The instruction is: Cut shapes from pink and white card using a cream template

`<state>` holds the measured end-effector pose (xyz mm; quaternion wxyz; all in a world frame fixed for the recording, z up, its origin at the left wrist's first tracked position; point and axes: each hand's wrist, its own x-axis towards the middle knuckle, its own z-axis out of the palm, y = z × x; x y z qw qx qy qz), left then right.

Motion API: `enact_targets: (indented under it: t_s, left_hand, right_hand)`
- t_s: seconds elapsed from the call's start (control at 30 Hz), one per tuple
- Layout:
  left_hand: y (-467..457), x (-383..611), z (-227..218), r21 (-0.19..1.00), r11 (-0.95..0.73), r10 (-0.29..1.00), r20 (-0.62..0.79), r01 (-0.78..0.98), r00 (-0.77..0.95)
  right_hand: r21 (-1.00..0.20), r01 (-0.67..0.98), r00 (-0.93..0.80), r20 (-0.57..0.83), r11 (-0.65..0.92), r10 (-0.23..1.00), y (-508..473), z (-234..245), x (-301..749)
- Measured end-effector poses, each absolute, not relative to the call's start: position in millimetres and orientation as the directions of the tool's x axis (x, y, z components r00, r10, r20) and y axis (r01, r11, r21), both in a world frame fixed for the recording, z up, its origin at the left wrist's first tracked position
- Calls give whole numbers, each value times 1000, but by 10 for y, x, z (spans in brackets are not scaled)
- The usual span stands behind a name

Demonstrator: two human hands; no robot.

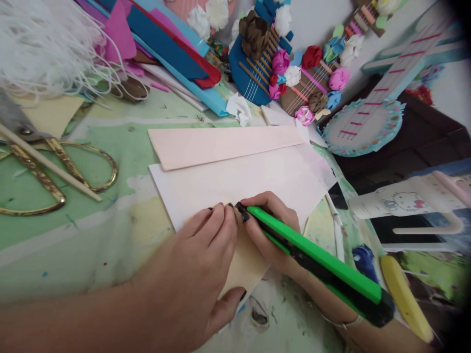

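Okay, head view, the only one I have: work looks partway. My right hand [274, 230] closes round a green cutter [312, 245], nose at the left fingertips. My left hand [200, 260] isn't gripping: fingers close together, pressed on cream paper [245, 264], thumb out wide. That paper lies partly over a white sheet [228, 196]; blade hidden, can't tell if any cut is through. Straight-edged pink paper [224, 147] lies beyond, on the sheet, apparently shaped already; cream piece seems unfinished.

Surface: paint-stained green tablecloth [91, 255], scissors [26, 131] under a thin stick [47, 163] at left, white string [55, 49] heaped behind.

Room: pale wall [312, 22], blue paper guitar [247, 73] with flowers, cup [405, 201] far right.
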<state>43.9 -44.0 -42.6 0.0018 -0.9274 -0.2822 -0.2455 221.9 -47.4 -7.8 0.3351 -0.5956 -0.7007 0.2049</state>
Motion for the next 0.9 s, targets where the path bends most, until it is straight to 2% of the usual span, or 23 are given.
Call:
enact_targets:
  t_s: [0.5, 0.9]
  left_hand:
    - [-427, 445, -442, 113, -837, 520, 470, 535, 713]
    - [-432, 441, -471, 135, -839, 524, 464, 528, 714]
  right_hand:
    - [-715, 666, -40, 251, 213, 967, -484, -146, 2245]
    - [-681, 699, -50, 258, 218, 965, -486, -157, 2257]
